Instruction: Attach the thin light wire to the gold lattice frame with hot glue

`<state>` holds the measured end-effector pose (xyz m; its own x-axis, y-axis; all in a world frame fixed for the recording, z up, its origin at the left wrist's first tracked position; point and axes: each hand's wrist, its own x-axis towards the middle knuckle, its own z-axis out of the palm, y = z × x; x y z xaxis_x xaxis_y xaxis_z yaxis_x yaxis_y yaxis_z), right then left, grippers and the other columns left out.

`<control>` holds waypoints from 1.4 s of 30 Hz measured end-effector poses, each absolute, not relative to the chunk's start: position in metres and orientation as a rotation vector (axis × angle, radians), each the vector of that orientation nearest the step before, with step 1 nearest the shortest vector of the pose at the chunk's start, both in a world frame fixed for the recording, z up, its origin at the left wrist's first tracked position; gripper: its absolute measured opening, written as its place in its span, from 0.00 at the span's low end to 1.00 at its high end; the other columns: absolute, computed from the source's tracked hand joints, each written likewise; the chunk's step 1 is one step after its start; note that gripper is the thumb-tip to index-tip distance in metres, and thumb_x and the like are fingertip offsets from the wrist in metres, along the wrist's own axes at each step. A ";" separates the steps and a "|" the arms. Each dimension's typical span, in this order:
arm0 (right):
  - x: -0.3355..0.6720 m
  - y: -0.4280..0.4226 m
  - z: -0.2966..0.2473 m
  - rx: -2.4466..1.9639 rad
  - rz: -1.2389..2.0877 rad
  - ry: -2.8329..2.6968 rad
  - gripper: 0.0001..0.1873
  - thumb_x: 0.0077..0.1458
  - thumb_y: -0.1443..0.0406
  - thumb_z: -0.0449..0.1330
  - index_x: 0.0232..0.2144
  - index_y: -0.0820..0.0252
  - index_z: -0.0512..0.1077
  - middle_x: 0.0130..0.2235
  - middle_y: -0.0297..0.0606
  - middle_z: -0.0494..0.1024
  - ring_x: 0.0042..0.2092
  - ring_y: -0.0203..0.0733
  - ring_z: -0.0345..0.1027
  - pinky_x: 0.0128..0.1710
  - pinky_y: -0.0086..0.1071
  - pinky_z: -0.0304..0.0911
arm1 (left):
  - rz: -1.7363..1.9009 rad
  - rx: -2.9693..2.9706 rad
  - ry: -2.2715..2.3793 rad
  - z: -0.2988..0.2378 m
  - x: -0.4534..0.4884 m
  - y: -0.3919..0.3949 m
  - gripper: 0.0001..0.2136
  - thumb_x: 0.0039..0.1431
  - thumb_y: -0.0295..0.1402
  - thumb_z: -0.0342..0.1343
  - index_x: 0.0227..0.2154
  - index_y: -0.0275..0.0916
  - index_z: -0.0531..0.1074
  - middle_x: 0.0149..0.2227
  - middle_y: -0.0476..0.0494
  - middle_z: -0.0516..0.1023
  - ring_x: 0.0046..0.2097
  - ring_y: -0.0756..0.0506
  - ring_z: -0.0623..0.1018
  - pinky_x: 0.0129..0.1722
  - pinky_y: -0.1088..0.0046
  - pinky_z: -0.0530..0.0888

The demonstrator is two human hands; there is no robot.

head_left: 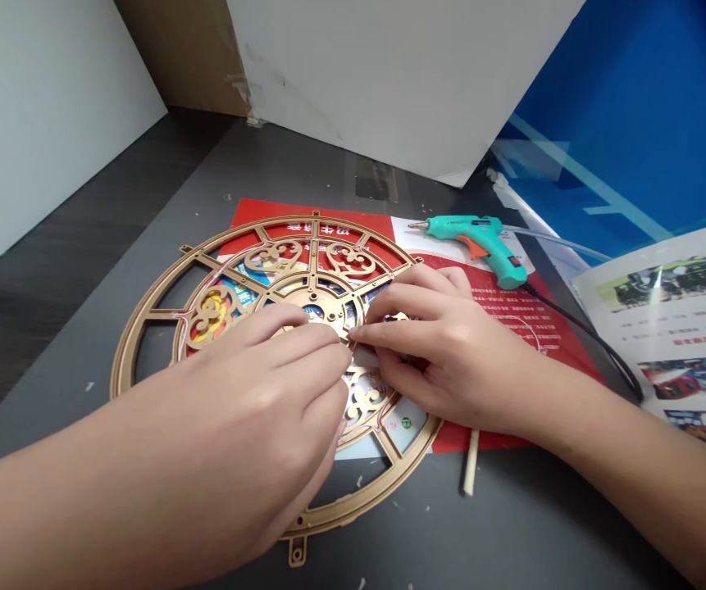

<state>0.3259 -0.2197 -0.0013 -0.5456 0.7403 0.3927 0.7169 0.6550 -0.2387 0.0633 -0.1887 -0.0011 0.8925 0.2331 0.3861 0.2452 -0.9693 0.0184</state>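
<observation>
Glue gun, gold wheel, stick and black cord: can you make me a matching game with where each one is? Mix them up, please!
Things:
1. teal glue gun
2. gold wheel-shaped frame
3. pale wooden stick
4. black cord

Places:
A. on the dark tabletop, below the red sheet
B. under the left hand and right hand
C. on the red sheet, above the right hand
D. running from the glue gun toward the printed sheet

Pairs: 1-C, 2-B, 3-A, 4-D

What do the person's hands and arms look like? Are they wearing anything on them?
Both hands are bare. The left hand and the right hand have no gloves, and no rings show. The left forearm and right forearm are bare too, with no sleeves, watch or bracelet in view.
</observation>
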 end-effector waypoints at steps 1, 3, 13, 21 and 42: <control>0.326 -0.219 -0.001 -1.134 0.055 -2.386 0.13 0.74 0.71 0.61 0.46 0.56 0.87 0.44 0.41 0.89 0.50 0.50 0.74 0.50 0.48 0.59 | -0.621 -3.033 -0.385 -0.001 0.063 -0.189 0.06 0.67 0.34 0.61 0.37 0.46 0.84 0.45 0.41 0.88 0.51 0.35 0.86 0.65 0.46 0.82; 0.327 -0.219 -0.002 -1.146 0.002 -2.340 0.13 0.73 0.71 0.61 0.47 0.56 0.87 0.43 0.41 0.89 0.48 0.50 0.75 0.50 0.48 0.59 | -0.623 -3.051 -0.400 -0.002 0.063 -0.189 0.05 0.66 0.34 0.63 0.38 0.46 0.84 0.47 0.41 0.89 0.51 0.35 0.86 0.67 0.46 0.82; 0.325 -0.219 -0.005 -1.163 0.052 -2.403 0.16 0.77 0.69 0.60 0.44 0.55 0.89 0.44 0.43 0.87 0.49 0.51 0.73 0.51 0.49 0.58 | -0.592 -3.046 -0.403 -0.003 0.062 -0.189 0.07 0.69 0.35 0.60 0.38 0.46 0.84 0.49 0.41 0.89 0.51 0.36 0.86 0.64 0.48 0.83; 0.325 -0.221 -0.002 -1.161 0.158 -2.397 0.15 0.73 0.69 0.61 0.39 0.57 0.88 0.45 0.43 0.86 0.50 0.52 0.73 0.51 0.50 0.58 | -0.600 -3.029 -0.383 -0.001 0.063 -0.188 0.08 0.69 0.35 0.60 0.37 0.47 0.84 0.42 0.41 0.87 0.49 0.36 0.85 0.60 0.49 0.85; 0.329 -0.220 0.000 -1.070 -0.026 -2.491 0.18 0.75 0.70 0.60 0.35 0.58 0.87 0.41 0.40 0.85 0.48 0.50 0.72 0.49 0.49 0.51 | -0.612 -3.071 -0.356 0.004 0.067 -0.185 0.09 0.70 0.31 0.57 0.35 0.45 0.82 0.41 0.41 0.86 0.45 0.37 0.84 0.58 0.49 0.84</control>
<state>0.3287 -0.2203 0.0005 -0.6115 0.6881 0.3906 0.6963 0.7024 -0.1476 0.0673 -0.1846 0.0039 0.8991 0.2220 0.3774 0.2182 -0.9744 0.0532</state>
